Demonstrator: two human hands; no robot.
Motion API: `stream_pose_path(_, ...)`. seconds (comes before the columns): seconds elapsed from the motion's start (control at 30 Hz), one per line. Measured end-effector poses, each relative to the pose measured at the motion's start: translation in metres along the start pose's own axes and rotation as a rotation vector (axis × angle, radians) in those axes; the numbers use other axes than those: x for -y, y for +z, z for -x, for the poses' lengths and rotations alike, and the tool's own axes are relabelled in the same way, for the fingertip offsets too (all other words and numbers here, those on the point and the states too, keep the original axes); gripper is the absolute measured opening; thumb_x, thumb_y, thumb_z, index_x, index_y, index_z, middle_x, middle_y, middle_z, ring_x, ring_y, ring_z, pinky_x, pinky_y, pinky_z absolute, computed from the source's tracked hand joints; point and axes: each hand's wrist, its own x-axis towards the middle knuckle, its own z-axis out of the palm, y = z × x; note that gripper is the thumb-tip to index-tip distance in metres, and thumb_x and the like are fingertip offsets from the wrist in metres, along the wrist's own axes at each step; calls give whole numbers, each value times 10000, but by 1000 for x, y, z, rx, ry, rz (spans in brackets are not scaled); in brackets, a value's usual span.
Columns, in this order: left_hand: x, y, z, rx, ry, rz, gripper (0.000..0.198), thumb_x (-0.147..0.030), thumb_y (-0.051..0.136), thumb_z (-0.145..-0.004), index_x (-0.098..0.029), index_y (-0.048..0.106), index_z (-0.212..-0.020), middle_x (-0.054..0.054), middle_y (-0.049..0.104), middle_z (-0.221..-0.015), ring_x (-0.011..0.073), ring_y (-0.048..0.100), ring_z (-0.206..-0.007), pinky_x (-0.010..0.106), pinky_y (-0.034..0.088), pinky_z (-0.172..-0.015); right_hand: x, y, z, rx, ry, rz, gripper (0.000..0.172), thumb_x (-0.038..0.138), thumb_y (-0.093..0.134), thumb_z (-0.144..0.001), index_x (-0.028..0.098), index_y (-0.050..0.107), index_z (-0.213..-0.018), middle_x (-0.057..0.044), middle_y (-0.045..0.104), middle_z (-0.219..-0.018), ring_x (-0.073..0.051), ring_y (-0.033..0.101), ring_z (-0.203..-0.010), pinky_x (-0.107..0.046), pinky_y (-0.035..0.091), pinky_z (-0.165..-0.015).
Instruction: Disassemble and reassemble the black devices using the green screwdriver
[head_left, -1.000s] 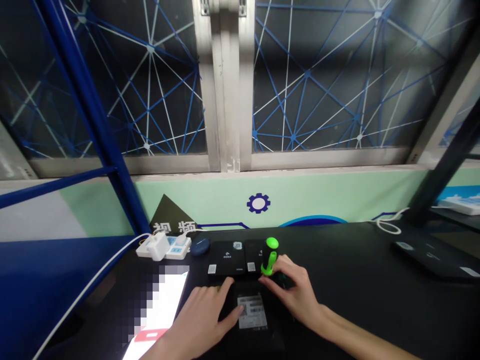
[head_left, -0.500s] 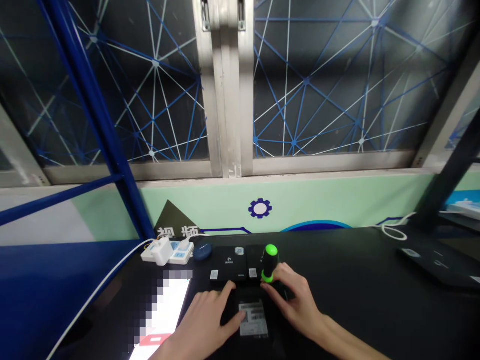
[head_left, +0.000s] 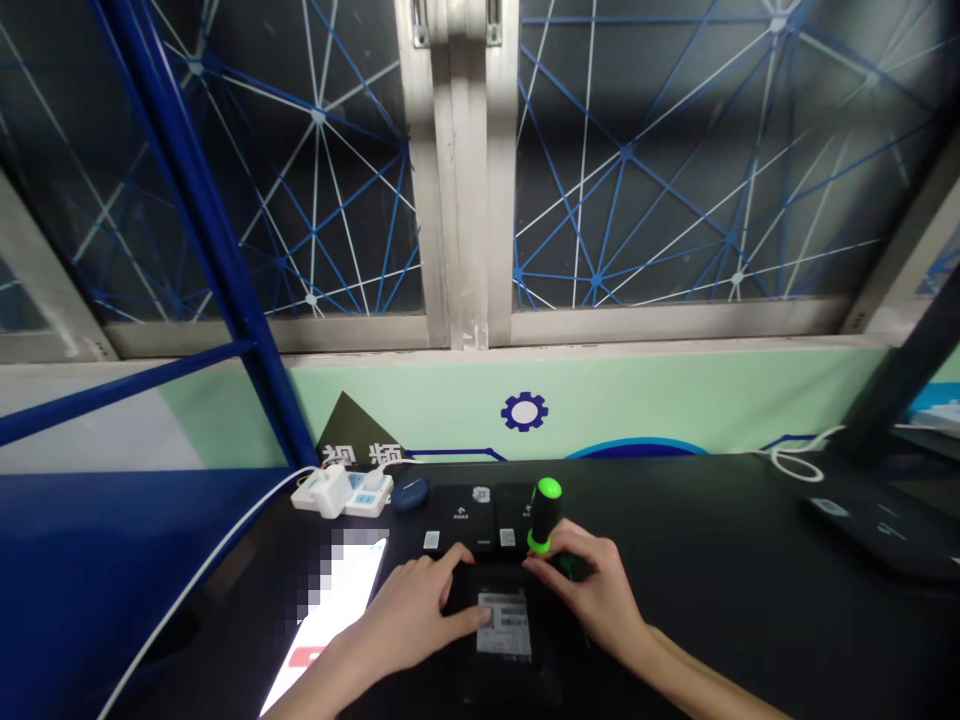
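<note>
A screwdriver [head_left: 546, 515] with a black and bright green handle stands nearly upright, pinched low between the thumb and fingers of my right hand [head_left: 592, 580]. Its tip is hidden behind the fingers, over the far right part of a flat black device [head_left: 502, 680]. That device lies on the table with a white printed label [head_left: 504, 625] facing up. My left hand [head_left: 420, 605] rests on its left side, thumb and index finger spread apart. The thumb touches the label's left edge, while the index finger reaches the device's far edge.
Two black boxes [head_left: 461, 515] with small stickers lie just beyond the device. A dark blue oval object [head_left: 410, 494] and a white power strip [head_left: 367, 497] with plugs are left of them. A lit screen [head_left: 337, 610] lies left. Another black device [head_left: 885, 540] sits far right.
The view has shifted slightly. Both hands keep nearly the same places on the device, and the screwdriver stays upright in my right hand.
</note>
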Motion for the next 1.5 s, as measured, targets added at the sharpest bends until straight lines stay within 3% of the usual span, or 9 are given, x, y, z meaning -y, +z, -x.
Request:
stream_pose_path(0.43, 0, 1, -2, -27, -5, 35, 487, -667, 570, -830, -287, 575, -1136, -36, 583, -713, 202, 579, -722, 274, 318, -592, 8, -7, 0, 89, -50, 5, 89, 232, 634, -910, 204, 702, -860, -56, 693, -869, -201, 641, -832, -314, 500, -766)
stream_pose_path(0.77, -2, 5, 5, -78, 26, -24, 468, -651, 534, -871, -300, 579, -1177, -27, 595, -731, 209, 579, -702, 282, 304, -584, 3, -2, -2, 50, -19, 29, 153, 282, 733, -841, 199, 649, -742, -24, 666, -758, -182, 612, -722, -291, 470, -681)
stream_pose_path(1.1, -7, 4, 5, -82, 32, -40, 454, -641, 516, -887, -293, 580, -1171, -27, 596, -708, 219, 596, -715, 278, 306, -576, 6, -3, 3, 41, -14, -5, 95, 263, 705, -865, 200, 700, -794, -24, 678, -759, -174, 630, -708, -286, 481, -677)
stream_pose_path(1.5, -5, 5, 6, -78, 51, -88, 522, -651, 448, -920, -268, 552, -1259, -3, 616, -746, 233, 620, -725, 284, 341, -583, 8, -7, 3, 102, -36, -32, 132, 240, 612, -939, 215, 724, -874, -52, 720, -884, -200, 655, -843, -319, 493, -779)
